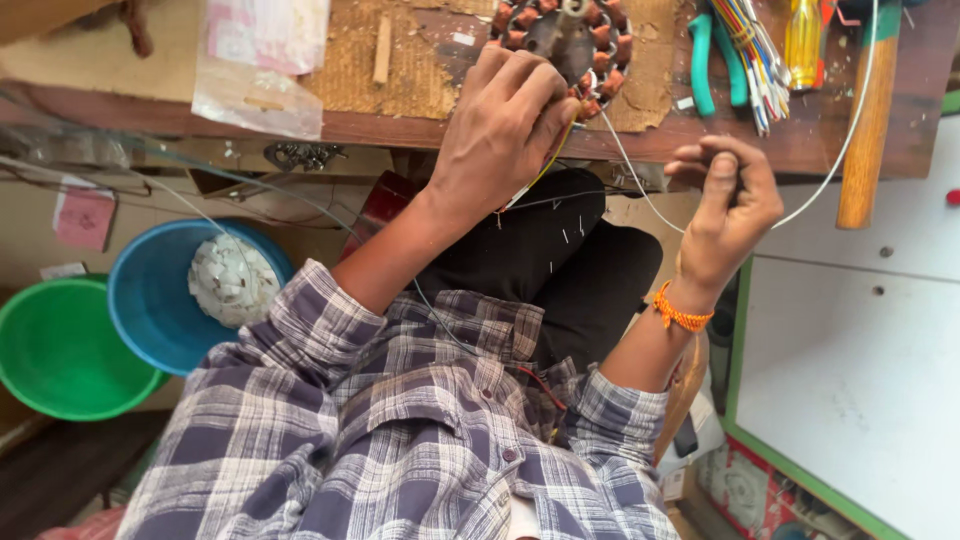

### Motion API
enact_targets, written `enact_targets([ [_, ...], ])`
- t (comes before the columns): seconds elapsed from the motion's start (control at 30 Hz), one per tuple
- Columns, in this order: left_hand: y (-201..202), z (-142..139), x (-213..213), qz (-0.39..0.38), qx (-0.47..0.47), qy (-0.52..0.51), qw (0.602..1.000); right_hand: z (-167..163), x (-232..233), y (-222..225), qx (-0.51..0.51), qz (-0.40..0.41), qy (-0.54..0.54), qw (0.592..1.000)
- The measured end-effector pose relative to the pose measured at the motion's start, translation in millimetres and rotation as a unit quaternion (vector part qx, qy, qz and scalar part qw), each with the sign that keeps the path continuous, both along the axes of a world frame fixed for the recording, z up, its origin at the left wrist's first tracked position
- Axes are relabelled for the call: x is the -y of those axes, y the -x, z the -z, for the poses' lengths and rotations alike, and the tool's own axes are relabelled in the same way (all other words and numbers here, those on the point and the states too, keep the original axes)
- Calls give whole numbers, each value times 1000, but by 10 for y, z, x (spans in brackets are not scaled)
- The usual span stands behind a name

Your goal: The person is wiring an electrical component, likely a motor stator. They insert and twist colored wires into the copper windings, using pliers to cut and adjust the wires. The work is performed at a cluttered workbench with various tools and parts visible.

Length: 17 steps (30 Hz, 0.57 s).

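A round motor stator (566, 40) with copper coils lies on the brown workbench (700, 140) near its front edge. My left hand (503, 135) rests curled against the stator's lower rim, fingers on its yellow and white leads. My right hand (728, 200) hovers below the bench edge to the right, fingers pinched on a thin white wire (640, 190) that runs up to the stator and loops past the bench. An orange band sits on that wrist.
Teal-handled pliers (706, 60), a bundle of coloured wires (755, 50), a yellow screwdriver (803, 35) and a wooden hammer handle (868, 120) lie at the bench's right. A blue bowl (150, 300) of white scraps and a green bowl (55, 350) stand at the lower left. A white cabinet (860, 370) is at right.
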State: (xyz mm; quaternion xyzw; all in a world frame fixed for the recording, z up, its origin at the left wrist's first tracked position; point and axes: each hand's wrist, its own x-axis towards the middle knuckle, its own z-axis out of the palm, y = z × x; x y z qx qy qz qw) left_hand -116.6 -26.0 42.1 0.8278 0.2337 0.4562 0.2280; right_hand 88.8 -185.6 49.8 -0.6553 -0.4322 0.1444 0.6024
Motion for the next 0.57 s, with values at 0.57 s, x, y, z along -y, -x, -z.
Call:
enact_targets([
  [0.57, -205, -23, -19, 1, -82, -67, 994, -318, 280, -311, 24, 87, 20, 996],
])
